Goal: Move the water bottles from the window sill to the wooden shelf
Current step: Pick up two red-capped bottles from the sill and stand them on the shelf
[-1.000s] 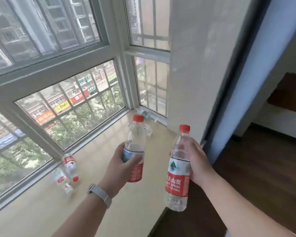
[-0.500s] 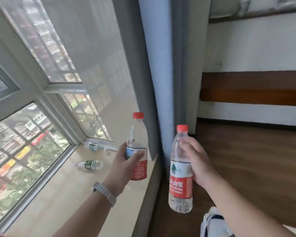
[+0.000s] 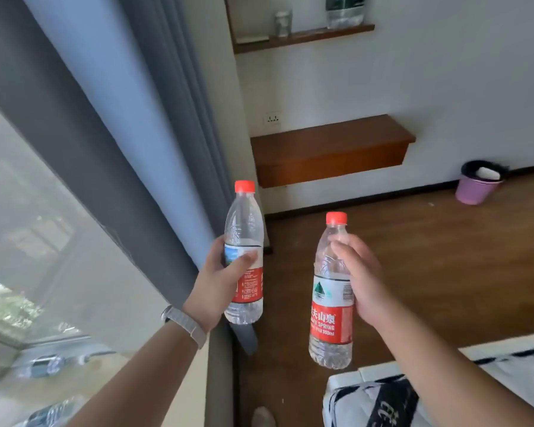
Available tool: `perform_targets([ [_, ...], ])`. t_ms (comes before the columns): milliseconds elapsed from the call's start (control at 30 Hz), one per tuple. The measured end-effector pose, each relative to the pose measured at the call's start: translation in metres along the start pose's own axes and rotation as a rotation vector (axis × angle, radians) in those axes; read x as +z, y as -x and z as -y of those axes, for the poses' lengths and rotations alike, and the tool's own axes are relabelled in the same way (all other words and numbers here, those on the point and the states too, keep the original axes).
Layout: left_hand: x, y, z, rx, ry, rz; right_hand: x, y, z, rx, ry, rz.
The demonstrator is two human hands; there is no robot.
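Bottles (image 3: 244, 254) unchanged in hands; wooden shelf (image 3: 330, 149) now visible.

White wall (image 3: 444, 81) far side, socket (image 3: 272, 118) on it. Dark wood floor (image 3: 444, 257) below, black skirting along wall base. Grey-blue curtain (image 3: 130, 124) hangs left, sheer panel (image 3: 43, 226) beside it, daylight through. Pink bin (image 3: 477, 186) with black liner far right on floor. White bedding (image 3: 506, 380) with dark print near right.
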State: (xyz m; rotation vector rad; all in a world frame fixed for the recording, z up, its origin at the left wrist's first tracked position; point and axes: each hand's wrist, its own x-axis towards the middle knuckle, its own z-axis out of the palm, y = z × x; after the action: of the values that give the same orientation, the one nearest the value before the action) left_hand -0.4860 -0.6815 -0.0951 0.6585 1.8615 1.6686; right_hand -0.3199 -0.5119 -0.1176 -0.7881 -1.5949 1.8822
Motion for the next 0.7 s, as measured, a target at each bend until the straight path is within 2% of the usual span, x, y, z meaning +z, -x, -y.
perform_targets([
  [233, -0.030, -0.095, 0.001, 0.005, 0.031, 0.150, 0.041, -0.074, 0.013, -0.037, 0.001, -0.097],
  [400, -0.041, -0.153, 0.004, -0.008, 0.101, 0.196, 0.071, -0.125, 0.028, -0.062, 0.015, -0.135],
  [700, -0.023, -0.228, 0.000, 0.005, 0.134, 0.232, 0.053, -0.192, 0.041, -0.046, 0.034, -0.229],
])
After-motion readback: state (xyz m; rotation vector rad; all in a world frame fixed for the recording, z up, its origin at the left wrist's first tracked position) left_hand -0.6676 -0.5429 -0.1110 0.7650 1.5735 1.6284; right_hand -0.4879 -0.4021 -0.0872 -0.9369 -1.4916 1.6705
